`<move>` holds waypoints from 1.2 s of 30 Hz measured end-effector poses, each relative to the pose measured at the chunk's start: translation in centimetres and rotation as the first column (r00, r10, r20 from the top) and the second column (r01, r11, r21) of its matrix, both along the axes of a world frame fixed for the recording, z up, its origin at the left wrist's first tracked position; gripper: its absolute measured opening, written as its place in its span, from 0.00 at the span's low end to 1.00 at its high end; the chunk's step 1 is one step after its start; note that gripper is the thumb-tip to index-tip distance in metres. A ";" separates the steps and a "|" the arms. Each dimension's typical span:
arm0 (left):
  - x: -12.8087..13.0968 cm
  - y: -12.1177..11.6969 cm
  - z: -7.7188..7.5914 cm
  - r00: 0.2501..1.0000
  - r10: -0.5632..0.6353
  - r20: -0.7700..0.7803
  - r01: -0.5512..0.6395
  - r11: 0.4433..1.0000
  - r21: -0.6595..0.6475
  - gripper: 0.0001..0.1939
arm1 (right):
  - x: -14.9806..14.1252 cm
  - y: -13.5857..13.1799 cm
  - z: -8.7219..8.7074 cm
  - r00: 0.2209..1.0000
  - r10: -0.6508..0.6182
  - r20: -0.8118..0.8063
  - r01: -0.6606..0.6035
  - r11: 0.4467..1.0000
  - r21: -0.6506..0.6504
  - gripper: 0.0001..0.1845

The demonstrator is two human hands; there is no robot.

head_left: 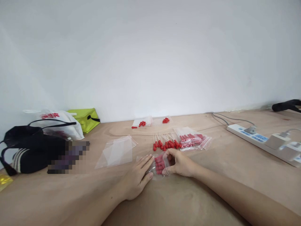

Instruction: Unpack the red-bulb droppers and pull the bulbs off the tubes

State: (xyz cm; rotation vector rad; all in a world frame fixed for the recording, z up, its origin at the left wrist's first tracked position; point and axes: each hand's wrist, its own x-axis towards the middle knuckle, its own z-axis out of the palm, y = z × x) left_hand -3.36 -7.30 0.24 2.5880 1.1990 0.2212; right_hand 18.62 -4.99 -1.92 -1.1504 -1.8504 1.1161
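Observation:
My left hand (137, 179) lies flat with fingers stretched out, pressing on the left part of a small clear zip bag (160, 165) filled with red-tipped droppers. My right hand (180, 163) is curled, its thumb and fingers pinched on the right edge of that same bag. Just beyond the bag lies a loose row of red-tipped droppers (166, 143). A pile of filled clear bags (194, 140) sits to their right. A stack of clear zip bags with nothing in them (117, 152) rests to the left.
Two small bags with red caps (150, 121) lie near the wall. At the left stand a black bag (30, 147), a white bag (60, 124) and a green pouch (85, 118). A white power strip (263, 141) with plugged adapters runs along the right.

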 end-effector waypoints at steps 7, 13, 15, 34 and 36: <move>0.1 -0.1 0.0 0.998 0.041 0.051 -0.041 0.999 -0.005 0.27 | -0.4 0.1 0.0 0.996 0.081 -0.045 -0.086 0.988 -0.125 0.19; 0.1 -0.1 0.0 0.997 0.030 0.076 -0.031 0.999 0.012 0.26 | -0.5 0.0 0.2 0.999 0.048 -0.002 -0.048 0.999 -0.019 0.17; 0.1 -0.1 0.1 0.997 0.031 0.067 -0.032 1.000 0.000 0.26 | -0.7 -0.1 0.2 0.999 0.032 -0.011 -0.032 0.999 0.027 0.17; 0.1 0.1 0.3 0.998 0.028 0.049 -0.026 0.999 -0.040 0.27 | 1.7 2.2 2.4 0.960 0.005 -0.280 -0.083 0.960 -0.267 0.11; 0.2 0.1 0.4 0.999 0.029 0.029 -0.028 0.999 -0.046 0.27 | 3.1 2.5 3.7 0.964 -0.012 -0.265 -0.056 0.967 -0.247 0.09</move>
